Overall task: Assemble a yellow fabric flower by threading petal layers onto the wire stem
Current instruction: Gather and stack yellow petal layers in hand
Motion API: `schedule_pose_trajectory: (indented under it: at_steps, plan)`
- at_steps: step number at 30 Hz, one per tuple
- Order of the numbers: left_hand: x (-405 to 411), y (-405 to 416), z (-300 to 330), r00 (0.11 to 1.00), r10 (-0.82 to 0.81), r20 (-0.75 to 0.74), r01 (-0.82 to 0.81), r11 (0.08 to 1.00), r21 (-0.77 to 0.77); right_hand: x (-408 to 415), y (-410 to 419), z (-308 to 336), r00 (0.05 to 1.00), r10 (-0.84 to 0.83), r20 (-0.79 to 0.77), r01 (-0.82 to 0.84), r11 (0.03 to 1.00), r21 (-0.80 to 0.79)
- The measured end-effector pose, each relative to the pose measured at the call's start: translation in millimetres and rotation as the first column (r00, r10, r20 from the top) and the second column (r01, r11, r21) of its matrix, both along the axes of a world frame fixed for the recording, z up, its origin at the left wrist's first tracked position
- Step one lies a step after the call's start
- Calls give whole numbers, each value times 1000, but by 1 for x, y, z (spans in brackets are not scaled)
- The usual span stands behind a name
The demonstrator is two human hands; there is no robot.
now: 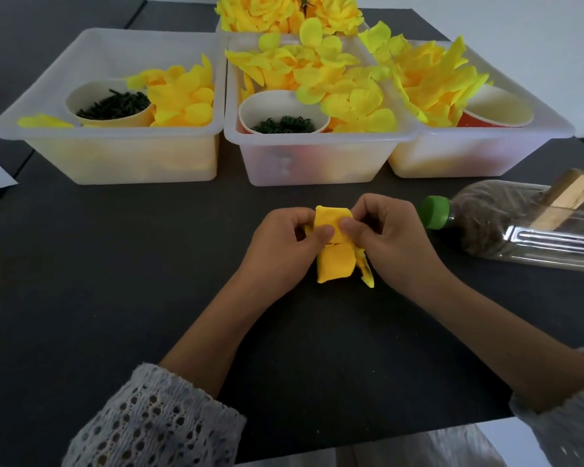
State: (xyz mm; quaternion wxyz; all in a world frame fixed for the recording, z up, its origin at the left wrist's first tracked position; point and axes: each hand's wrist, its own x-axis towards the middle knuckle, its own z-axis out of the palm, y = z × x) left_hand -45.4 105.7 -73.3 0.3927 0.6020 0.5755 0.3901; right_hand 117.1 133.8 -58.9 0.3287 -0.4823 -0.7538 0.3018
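A yellow fabric petal layer (336, 261) is held over the dark table, just in front of the middle bin. My left hand (280, 251) pinches its left side with thumb and fingers. My right hand (388, 241) pinches its right side, thumb pressed on the fabric. Petals hang down below my fingers. No wire stem shows; my hands may hide it.
Three clear plastic bins (304, 153) stand in a row behind, filled with yellow petals (351, 96). Paper cups hold dark green parts (115, 106). Finished yellow flowers (284, 11) lie in a bin at the back. A plastic bottle (506, 230) with a green cap lies at the right.
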Motion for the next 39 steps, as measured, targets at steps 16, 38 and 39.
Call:
schedule_pose_trajectory:
  at_steps: [16,38,39]
  plan:
    - [9,-3,0,994,105,-29,-101,988,120,-20,-22,-3,979,-170,-111,171,985,-2]
    - [13,-3,-5,986,164,40,-167,978,125,-34,-80,4,934,-356,39,349,928,128]
    - [13,-3,-5,985,165,41,-169,978,123,-36,-80,3,930,-364,43,357,925,128]
